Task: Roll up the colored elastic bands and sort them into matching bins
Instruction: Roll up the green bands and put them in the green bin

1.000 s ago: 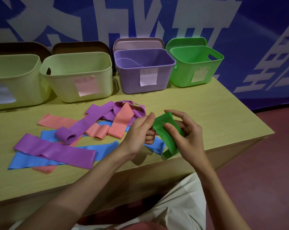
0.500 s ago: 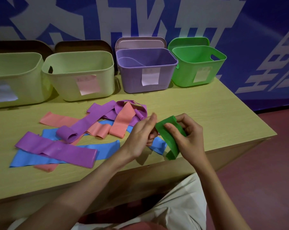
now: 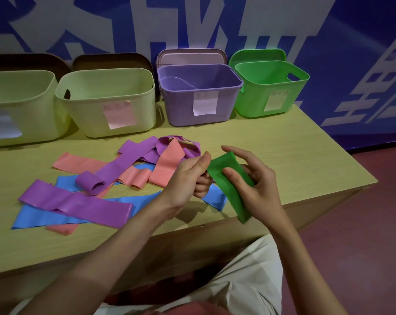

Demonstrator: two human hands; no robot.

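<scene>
Both hands on the green band (image 3: 228, 185) above the table's (image 3: 294, 160) near edge: left hand (image 3: 188, 176) pinches its top corner, right hand (image 3: 256, 185) grips the middle, forefinger raised. Bin labels too blurred to read.

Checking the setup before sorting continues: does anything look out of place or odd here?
One thing: a loose purple elastic band already lies unrolled inside the purple plastic bin. Otherwise nothing stands out; all four bins stand upright.

One head-worn camera looked forward and down, close over the bench (image 3: 283, 155), facing the bins (image 3: 106, 103) along the far wall.
</scene>
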